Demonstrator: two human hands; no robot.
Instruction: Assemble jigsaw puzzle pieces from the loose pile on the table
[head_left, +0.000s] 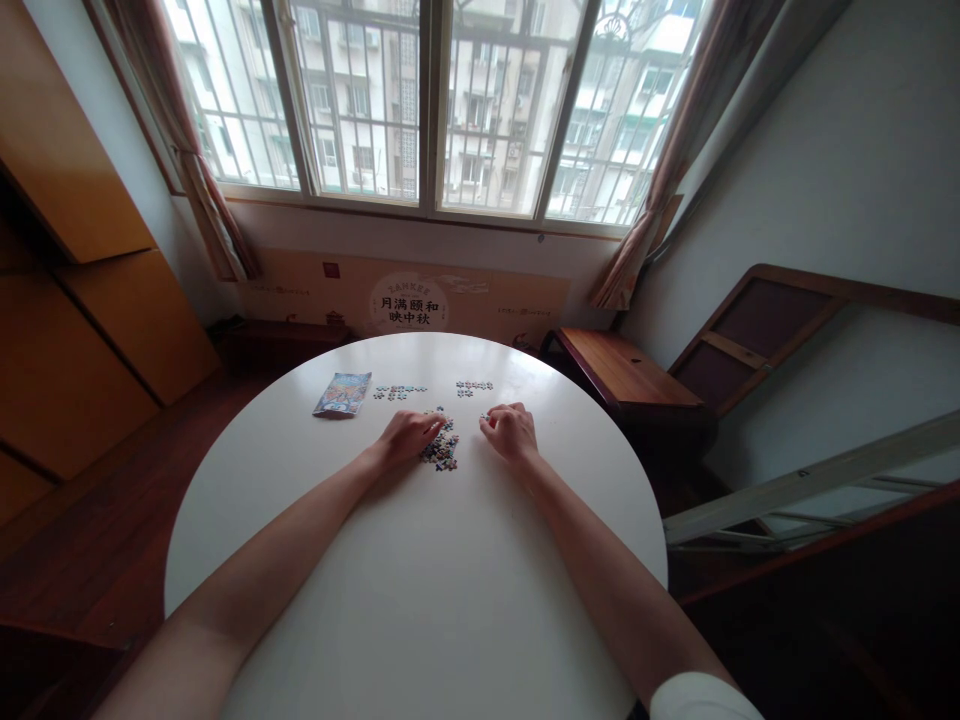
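Note:
A small pile of jigsaw puzzle pieces [441, 450] lies on the white round table [420, 580]. My left hand [409, 434] rests at the pile's left edge, fingers curled together over its upper part; whatever they pinch is too small to make out. Just right of the pile, my right hand [511, 432] is closed, with a puzzle piece [484, 418] showing at its fingertips. Beyond the hands are two groups of laid-out pieces: a left group [401, 391] and a right group [475, 387]. A colourful printed packet or picture sheet [343, 395] lies to their left.
Beyond the table's far edge stands a large printed cardboard panel [300, 290] beneath the barred window. At right are a wooden bench or low cabinet [630, 365] and a framed panel leaning on the wall. Orange-brown cabinets [82, 350] stand at left.

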